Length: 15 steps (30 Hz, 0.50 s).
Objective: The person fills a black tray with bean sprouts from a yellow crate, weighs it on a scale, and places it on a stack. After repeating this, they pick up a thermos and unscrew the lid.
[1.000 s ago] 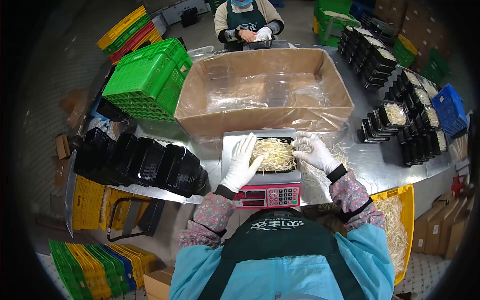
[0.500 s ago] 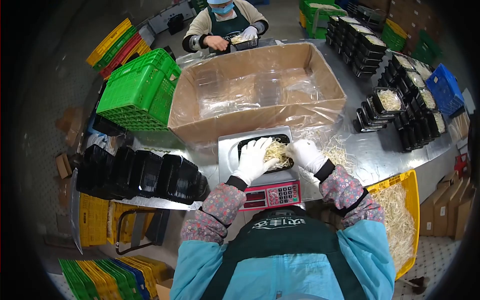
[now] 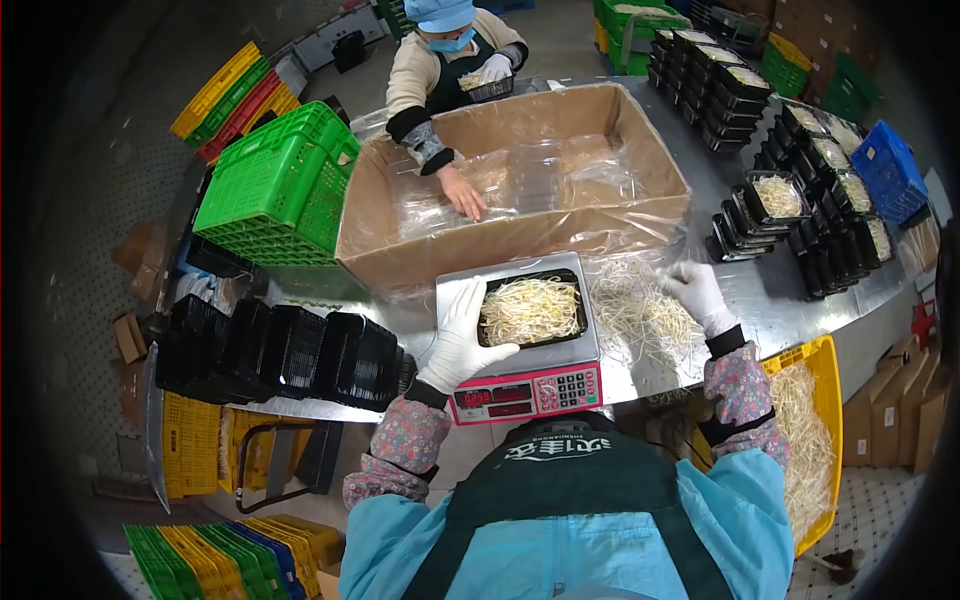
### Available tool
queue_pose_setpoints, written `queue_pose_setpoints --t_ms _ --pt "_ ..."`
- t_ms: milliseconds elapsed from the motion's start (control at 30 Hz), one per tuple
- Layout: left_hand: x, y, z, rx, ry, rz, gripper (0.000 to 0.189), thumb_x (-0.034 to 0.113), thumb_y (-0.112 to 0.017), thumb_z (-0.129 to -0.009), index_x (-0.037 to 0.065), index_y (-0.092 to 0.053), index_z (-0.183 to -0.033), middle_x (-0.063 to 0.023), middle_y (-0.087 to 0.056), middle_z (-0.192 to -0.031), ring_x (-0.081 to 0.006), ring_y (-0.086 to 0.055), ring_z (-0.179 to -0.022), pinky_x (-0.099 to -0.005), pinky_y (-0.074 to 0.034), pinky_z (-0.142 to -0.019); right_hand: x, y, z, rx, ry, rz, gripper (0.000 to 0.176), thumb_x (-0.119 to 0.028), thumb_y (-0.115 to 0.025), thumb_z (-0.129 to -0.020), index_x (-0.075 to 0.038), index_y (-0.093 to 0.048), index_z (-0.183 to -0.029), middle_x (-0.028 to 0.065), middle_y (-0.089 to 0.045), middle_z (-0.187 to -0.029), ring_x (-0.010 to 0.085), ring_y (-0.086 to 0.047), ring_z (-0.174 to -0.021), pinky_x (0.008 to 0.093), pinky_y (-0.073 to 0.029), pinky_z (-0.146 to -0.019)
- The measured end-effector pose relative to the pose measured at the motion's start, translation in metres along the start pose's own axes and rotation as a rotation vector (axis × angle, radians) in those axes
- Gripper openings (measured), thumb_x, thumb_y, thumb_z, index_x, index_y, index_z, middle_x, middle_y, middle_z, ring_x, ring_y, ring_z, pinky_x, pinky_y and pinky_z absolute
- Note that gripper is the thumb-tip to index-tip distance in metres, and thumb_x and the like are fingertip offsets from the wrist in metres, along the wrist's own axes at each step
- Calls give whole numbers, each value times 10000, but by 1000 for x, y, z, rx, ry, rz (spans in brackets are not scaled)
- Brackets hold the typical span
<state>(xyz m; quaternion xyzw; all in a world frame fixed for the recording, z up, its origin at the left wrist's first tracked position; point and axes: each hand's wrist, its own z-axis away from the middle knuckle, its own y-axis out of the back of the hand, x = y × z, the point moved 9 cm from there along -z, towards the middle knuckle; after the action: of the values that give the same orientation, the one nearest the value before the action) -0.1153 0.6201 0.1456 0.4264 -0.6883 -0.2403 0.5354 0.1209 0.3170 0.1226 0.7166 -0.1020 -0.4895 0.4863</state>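
Note:
A black tray of bean sprouts point(image 3: 530, 310) sits on the steel pan of a red scale point(image 3: 525, 393), whose display is lit with red digits. My left hand point(image 3: 462, 335), white-gloved, lies along the tray's left side with thumb and fingers apart, gripping nothing. To the right, my gloved right hand point(image 3: 700, 296) is over the far right edge of a loose pile of bean sprouts point(image 3: 640, 312) on the steel table. Its fingers are curled together; whether sprouts are inside them is hidden.
Behind the scale stands a cardboard box point(image 3: 520, 240) lined with clear plastic; a co-worker's bare hand point(image 3: 462, 192) reaches into it. Stacked black trays point(image 3: 290, 350) and green crates point(image 3: 275, 185) are at left, filled trays point(image 3: 778, 198) at right. A yellow crate point(image 3: 825, 430) holds more sprouts.
My right hand has moved from the tray rightward to the loose sprouts. My left hand has drawn back to the tray's left side, uncovering the sprouts. The co-worker's hand has reached into the box.

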Motion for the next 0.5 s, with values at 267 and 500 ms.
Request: queue_pose_setpoints --t_ms 267,500 --pt "2 -37 -20 -58 -56 -90 1013 445 -835 -679 -57 -393 -1439 -262 -475 -1398 -396 -442 -1318 -466 -334 -1120 -125 -57 -4 69 419 -28 450 -271 -714 -858 -116 -635 -1273 165 -688 -1099 344 -619 -1088 416 -487 -955" --pt "-1 -60 -29 -73 -71 -103 814 436 -769 -750 11 -496 -1388 -207 -534 -1353 -363 -484 -1263 -460 -367 -1089 -170 -123 -22 100 634 -6 173 -225 -683 -857 -88 -720 -955 113 -671 -874 291 -650 -867 421 -506 -784"
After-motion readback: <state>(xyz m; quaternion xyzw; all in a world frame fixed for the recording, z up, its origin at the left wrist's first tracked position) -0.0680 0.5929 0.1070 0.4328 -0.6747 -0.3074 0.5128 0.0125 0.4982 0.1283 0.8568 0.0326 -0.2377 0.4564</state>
